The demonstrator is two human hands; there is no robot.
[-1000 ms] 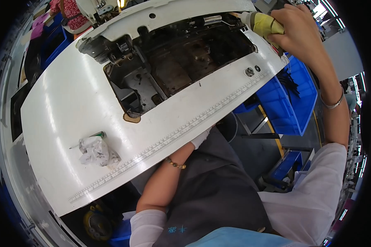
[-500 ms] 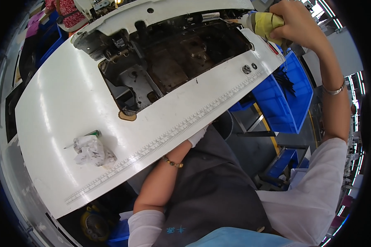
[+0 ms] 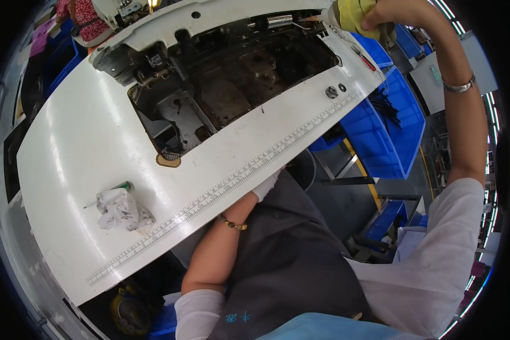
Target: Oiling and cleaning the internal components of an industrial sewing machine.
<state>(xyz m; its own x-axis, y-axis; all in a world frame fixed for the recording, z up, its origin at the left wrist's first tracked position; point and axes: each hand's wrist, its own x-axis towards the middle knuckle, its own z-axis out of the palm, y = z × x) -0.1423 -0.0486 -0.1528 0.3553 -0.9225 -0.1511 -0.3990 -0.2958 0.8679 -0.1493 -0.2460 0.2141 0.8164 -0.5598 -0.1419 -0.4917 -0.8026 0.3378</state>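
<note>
At the upper right, my right hand (image 3: 399, 12) is closed round a yellow cloth (image 3: 354, 16), which lies against the right end of a white sewing machine head (image 3: 218, 18). The head is tipped back, baring its dark, oily underside over the opening in the white table (image 3: 90, 130). My left hand (image 3: 268, 186), in a white glove, is mostly under the table's front edge; its fingers are hidden. A crumpled white rag (image 3: 123, 211) with dark stains lies at the table's left, against a green-handled screwdriver (image 3: 124, 186).
Small round metal part (image 3: 331, 92) and dark ring (image 3: 342, 88) lie right of the opening. Near the right edge is a red-handled tool (image 3: 366, 61). Blue bin (image 3: 399, 141) with black strips stands beyond. Printed ruler (image 3: 221, 192) follows the front edge. Person in red patterned clothing (image 3: 90, 22) sits far left.
The view has shifted slightly. My right hand has moved a little farther away with the yellow cloth. My left hand stays at the table's front edge.
</note>
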